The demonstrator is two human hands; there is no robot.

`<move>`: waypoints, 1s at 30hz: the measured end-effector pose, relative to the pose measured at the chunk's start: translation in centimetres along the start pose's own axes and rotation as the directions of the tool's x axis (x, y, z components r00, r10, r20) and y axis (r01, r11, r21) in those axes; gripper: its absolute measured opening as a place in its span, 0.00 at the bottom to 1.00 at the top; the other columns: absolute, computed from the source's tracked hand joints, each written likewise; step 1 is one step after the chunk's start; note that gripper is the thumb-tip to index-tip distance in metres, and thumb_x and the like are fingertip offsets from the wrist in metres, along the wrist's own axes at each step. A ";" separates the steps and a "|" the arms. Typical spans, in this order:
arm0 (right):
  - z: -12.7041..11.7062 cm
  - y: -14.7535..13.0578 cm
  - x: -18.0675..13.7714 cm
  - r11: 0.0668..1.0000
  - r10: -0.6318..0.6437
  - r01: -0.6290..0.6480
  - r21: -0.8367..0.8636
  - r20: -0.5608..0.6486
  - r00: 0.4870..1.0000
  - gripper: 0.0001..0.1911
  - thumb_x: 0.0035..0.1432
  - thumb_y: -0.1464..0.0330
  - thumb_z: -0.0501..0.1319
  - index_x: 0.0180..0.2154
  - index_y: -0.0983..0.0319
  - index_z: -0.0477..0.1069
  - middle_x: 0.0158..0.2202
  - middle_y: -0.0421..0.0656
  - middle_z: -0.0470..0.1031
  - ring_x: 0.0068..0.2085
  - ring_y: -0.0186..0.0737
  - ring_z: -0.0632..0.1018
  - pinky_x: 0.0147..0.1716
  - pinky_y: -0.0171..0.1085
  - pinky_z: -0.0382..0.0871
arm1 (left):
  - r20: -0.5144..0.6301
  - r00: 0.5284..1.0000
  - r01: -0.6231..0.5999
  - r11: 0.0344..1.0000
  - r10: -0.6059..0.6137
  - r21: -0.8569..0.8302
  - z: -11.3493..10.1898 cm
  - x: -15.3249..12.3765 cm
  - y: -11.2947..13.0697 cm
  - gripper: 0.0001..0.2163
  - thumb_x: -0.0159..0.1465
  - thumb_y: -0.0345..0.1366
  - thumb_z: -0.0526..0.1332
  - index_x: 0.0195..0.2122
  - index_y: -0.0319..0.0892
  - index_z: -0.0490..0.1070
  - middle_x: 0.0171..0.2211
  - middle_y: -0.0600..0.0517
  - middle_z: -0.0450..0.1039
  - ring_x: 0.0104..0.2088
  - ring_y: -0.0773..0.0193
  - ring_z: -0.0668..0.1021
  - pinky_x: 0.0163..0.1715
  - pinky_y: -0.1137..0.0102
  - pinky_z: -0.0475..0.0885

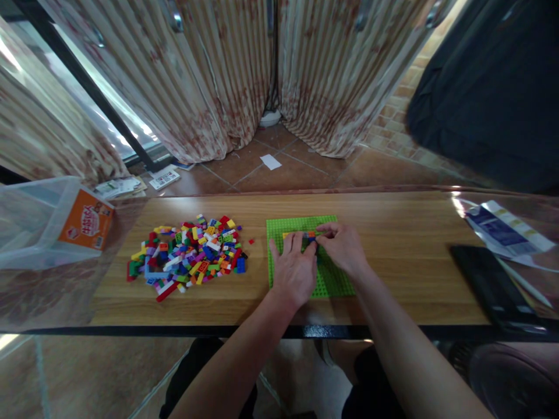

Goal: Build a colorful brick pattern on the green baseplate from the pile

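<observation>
A green studded baseplate [332, 286] lies on the wooden table in front of me. My left hand [293, 272] rests over its left part, fingers stretched out and spread, the tips reaching a short row of bricks. A yellow brick [285, 235] peeks out above those fingers. Between the two hands show a small orange brick [311, 234] and a blue brick [311, 239]. At the right end of this row, my right hand [344, 249] has thumb and index finger closed in a pinch; what lies between them is hidden.
A pile of mixed loose bricks [196, 250] spreads over the table's left side, one small red brick [251, 241] apart from it. A clear plastic box [39, 227] stands far left. On the right lie a black phone-like slab [489, 282] and a printed packet [509, 230].
</observation>
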State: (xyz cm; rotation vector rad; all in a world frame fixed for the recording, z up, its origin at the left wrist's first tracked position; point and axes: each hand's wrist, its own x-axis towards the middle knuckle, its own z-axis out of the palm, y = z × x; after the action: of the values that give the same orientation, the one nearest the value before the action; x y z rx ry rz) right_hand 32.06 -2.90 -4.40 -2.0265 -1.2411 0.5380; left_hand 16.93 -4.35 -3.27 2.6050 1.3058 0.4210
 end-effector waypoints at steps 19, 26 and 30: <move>-1.8 0.5 -0.8 0.998 -0.045 0.045 0.039 -0.002 0.999 0.13 0.50 0.71 0.63 0.40 0.62 0.78 0.28 0.42 0.81 0.30 0.40 0.80 0.34 0.37 0.71 | -0.042 0.998 0.036 0.983 -0.044 -0.182 -0.5 0.2 -1.7 0.15 0.66 0.37 0.60 0.54 0.51 0.72 0.59 0.49 0.68 0.59 0.52 0.66 0.59 0.44 0.55; -1.7 0.1 -1.2 1.000 -0.030 0.029 0.009 0.126 0.992 0.14 0.49 0.71 0.64 0.40 0.62 0.79 0.28 0.41 0.82 0.30 0.39 0.81 0.33 0.35 0.70 | -0.120 0.981 0.131 0.973 -0.155 -0.191 -0.6 0.8 -2.0 0.10 0.68 0.36 0.57 0.36 0.48 0.78 0.41 0.50 0.76 0.45 0.56 0.72 0.47 0.58 0.63; -1.7 -0.2 -1.3 0.999 -0.020 0.024 -0.027 0.128 0.992 0.13 0.50 0.71 0.64 0.40 0.62 0.79 0.28 0.41 0.82 0.30 0.39 0.80 0.33 0.36 0.70 | -0.076 0.988 0.121 0.981 -0.134 -0.151 -0.4 1.4 -1.5 0.10 0.68 0.38 0.57 0.34 0.47 0.78 0.38 0.50 0.75 0.43 0.55 0.72 0.46 0.57 0.62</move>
State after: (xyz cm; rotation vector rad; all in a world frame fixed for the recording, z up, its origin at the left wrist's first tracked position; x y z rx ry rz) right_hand 32.46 -4.61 -3.08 -2.0264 -1.3521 0.6516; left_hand 16.45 -2.37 -3.10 2.3925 1.4033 0.5885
